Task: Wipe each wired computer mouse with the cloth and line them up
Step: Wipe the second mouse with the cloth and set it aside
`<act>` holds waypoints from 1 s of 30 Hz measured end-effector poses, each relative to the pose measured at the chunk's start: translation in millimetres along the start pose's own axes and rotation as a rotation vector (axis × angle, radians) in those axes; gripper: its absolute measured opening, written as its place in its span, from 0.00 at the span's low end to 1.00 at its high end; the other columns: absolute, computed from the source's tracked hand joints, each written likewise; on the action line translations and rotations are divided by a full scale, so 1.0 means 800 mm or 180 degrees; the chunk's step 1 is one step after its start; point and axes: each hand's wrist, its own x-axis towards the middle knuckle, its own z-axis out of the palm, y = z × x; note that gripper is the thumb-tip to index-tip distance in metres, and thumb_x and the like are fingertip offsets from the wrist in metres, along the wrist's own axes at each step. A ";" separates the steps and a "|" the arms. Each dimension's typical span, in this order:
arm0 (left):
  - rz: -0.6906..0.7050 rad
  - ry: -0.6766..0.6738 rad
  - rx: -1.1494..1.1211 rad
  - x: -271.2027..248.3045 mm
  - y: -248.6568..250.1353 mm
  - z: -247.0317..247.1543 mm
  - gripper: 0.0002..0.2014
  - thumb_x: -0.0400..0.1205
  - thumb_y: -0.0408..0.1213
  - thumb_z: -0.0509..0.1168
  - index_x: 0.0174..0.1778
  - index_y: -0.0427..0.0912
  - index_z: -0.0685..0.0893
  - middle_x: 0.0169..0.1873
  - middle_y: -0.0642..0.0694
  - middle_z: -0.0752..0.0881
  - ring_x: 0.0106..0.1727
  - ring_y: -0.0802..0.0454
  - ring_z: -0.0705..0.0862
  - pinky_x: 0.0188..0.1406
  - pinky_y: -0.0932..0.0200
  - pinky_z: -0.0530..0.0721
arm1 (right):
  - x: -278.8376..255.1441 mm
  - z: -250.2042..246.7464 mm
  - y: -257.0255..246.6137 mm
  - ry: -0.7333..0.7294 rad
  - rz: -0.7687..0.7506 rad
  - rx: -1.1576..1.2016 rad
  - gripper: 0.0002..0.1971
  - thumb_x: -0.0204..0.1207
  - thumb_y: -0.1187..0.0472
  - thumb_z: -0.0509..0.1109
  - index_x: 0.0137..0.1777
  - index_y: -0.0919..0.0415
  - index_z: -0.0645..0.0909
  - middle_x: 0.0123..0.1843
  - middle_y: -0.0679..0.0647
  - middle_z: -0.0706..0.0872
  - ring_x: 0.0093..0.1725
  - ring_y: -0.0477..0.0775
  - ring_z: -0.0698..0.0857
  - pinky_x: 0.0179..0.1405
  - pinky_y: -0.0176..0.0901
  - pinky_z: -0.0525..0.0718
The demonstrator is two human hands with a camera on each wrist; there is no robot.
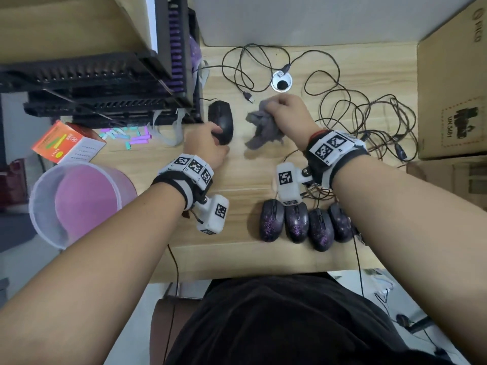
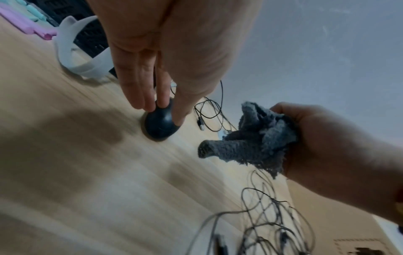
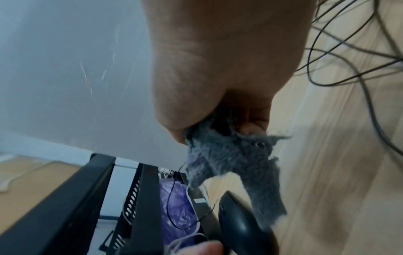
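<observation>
Grey cloth [image 1: 263,126] is bunched in the right hand [image 1: 291,115], held just above the desk [image 1: 247,180]. Left hand [image 1: 204,147] pinches the near end of a black mouse [image 1: 221,121] lying on the desk. Four speckled mice [image 1: 307,223] sit side by side near the front edge.

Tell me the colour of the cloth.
Grey; the cloth shows best in the left wrist view.

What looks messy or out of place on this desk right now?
The mouse cables lie in a loose tangle across the far right of the desk, loops crossing. In the row of four purple-speckled mice, the third sits slightly nearer the desk's front edge. The plain black mouse lies apart, under the left hand.
</observation>
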 end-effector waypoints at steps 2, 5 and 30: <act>0.0044 -0.0307 -0.0360 -0.023 0.009 0.005 0.19 0.73 0.47 0.81 0.57 0.52 0.85 0.46 0.49 0.91 0.52 0.48 0.90 0.57 0.53 0.86 | -0.023 -0.005 0.003 -0.0302 0.0055 0.0083 0.15 0.75 0.52 0.72 0.52 0.65 0.88 0.43 0.58 0.89 0.42 0.57 0.87 0.41 0.49 0.85; 0.0234 -0.0894 -0.0901 -0.052 0.028 0.014 0.23 0.62 0.58 0.78 0.51 0.56 0.85 0.46 0.48 0.92 0.49 0.46 0.92 0.49 0.46 0.92 | -0.063 -0.005 0.012 -0.0816 0.0095 0.0124 0.16 0.83 0.53 0.69 0.61 0.66 0.82 0.47 0.62 0.88 0.39 0.58 0.89 0.34 0.47 0.89; -0.0778 -0.0646 0.0296 -0.189 -0.012 0.200 0.53 0.62 0.45 0.88 0.78 0.42 0.65 0.70 0.35 0.72 0.69 0.32 0.79 0.70 0.42 0.81 | -0.134 -0.101 0.126 -0.0511 -0.0080 0.0672 0.12 0.82 0.56 0.71 0.64 0.54 0.79 0.62 0.61 0.87 0.56 0.62 0.90 0.42 0.55 0.91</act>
